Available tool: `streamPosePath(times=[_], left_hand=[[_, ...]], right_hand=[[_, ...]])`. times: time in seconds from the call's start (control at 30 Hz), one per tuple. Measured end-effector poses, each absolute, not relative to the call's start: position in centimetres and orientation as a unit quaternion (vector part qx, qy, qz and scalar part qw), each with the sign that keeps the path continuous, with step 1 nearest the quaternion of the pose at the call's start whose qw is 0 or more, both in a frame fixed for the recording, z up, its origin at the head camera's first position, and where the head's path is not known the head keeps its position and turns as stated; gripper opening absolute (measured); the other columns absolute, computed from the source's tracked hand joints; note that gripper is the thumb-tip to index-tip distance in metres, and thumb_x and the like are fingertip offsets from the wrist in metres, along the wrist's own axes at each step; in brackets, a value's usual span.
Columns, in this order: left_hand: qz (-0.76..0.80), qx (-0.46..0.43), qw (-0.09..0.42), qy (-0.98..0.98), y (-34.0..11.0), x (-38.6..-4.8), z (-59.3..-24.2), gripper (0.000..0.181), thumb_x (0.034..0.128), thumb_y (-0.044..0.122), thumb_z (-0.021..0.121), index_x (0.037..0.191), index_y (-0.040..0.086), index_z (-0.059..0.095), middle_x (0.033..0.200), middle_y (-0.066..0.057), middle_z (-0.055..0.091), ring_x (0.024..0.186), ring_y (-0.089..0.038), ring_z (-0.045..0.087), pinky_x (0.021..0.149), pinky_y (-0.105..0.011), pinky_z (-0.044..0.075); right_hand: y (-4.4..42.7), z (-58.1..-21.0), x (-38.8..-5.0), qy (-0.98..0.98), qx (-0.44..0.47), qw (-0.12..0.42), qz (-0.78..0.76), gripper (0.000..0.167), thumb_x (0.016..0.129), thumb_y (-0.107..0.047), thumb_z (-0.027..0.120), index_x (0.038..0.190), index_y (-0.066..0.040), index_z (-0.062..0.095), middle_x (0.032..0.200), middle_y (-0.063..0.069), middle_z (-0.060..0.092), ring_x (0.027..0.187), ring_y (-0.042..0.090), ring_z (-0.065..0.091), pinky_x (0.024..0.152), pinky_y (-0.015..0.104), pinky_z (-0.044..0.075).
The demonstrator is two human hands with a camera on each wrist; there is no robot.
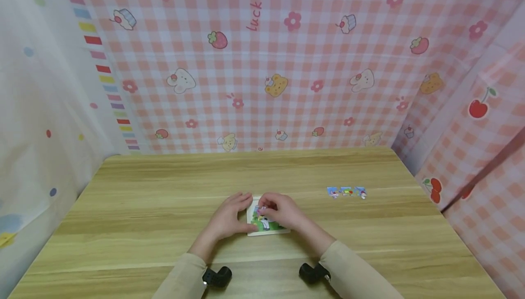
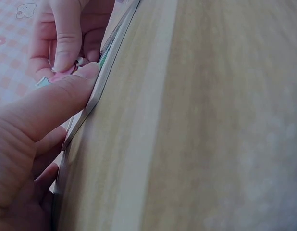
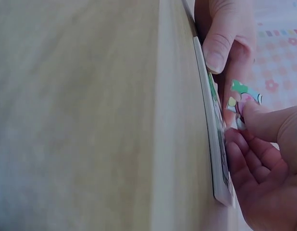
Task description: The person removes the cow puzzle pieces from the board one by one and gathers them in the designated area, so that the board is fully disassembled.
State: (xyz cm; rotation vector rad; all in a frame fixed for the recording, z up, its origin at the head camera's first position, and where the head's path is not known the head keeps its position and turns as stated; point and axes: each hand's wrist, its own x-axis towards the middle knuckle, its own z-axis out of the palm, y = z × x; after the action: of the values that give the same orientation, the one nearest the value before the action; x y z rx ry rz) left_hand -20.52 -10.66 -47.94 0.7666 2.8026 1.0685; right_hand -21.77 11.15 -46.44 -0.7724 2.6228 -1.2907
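Lower centre, the right hand pinches a puzzle piece; the left hand, thumb and fingers apart, touches the puzzle board.

Head view: the right hand covers the upper right of the puzzle, and the left hand overlaps its left edge. Prints on the three loose pieces are too small to make out. The lower picture edge cuts off both sleeves and the table. Wrist views: the puzzle's face is foreshortened and largely hidden; the tabletop is blurred; the right hand partly hides the held piece.
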Motion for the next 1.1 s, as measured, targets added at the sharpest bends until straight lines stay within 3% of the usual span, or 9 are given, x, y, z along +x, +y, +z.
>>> streamPosePath(times=[0.4,0.8,1.1], left_hand=[[0.349,0.242,0.028,0.905,-10.6,-20.5,-48.0,0.089,0.0768,0.033,0.092,0.146,-0.007,0.053,0.156,-0.021,0.047,0.149,-0.045,0.034,0.122,-0.061,0.025],[0.342,0.242,0.028,0.908,-10.6,-20.6,-48.1,0.089,0.0759,0.033,0.092,0.145,-0.008,0.053,0.156,-0.020,0.048,0.149,-0.044,0.034,0.123,-0.059,0.024],[0.342,0.238,0.030,0.909,-10.6,-20.6,-48.1,0.090,0.0761,0.033,0.092,0.146,-0.007,0.053,0.157,-0.020,0.047,0.149,-0.044,0.033,0.123,-0.059,0.024]], right_hand=[[13.5,-46.3,-21.5,0.855,-0.248,0.069,-0.451,0.006,0.098,-0.014,0.072,0.096,-0.009,0.070,0.085,-0.006,0.059,0.081,0.012,0.054,0.073,0.025,0.046],[17.4,-46.5,-21.2,0.848,-0.259,0.044,-0.460,0.005,0.094,-0.004,0.073,0.093,-0.001,0.070,0.086,-0.001,0.064,0.082,0.007,0.054,0.075,0.024,0.048],[20.7,-46.5,-21.2,0.858,-0.224,0.043,-0.460,0.004,0.093,-0.003,0.073,0.092,-0.002,0.070,0.089,0.001,0.067,0.083,0.008,0.056,0.076,0.023,0.048]])
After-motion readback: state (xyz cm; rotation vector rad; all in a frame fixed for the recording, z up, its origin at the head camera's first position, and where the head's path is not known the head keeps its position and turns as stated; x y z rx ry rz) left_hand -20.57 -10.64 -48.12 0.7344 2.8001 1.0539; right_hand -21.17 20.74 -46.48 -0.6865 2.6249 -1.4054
